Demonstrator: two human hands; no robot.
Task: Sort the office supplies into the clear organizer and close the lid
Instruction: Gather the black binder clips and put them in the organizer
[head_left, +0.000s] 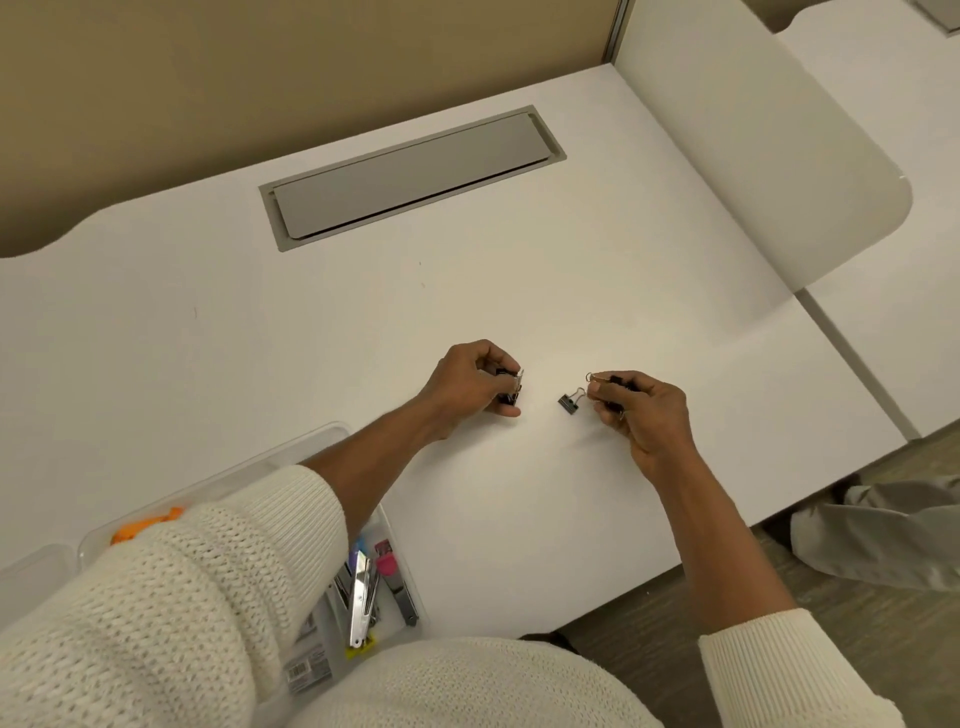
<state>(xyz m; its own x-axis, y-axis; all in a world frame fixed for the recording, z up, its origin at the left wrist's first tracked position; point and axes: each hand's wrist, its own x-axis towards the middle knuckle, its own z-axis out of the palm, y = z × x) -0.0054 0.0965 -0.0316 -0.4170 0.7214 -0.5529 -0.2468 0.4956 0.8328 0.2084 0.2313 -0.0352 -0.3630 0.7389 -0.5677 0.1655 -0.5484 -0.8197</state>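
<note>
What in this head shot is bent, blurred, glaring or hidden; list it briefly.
Head view: the wide lens bows the desk edges and the partition top; lighting is soft and even, with faint shadows under both hands and no strong glare; the binder clips in the left hand and right hand are small and slightly soft; the left sleeve hides much of the clear organizer.

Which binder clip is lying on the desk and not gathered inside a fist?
The small black binder clip between the hands, its wire handle at the right hand's fingers; the other clips sit bunched inside the fists.
</note>
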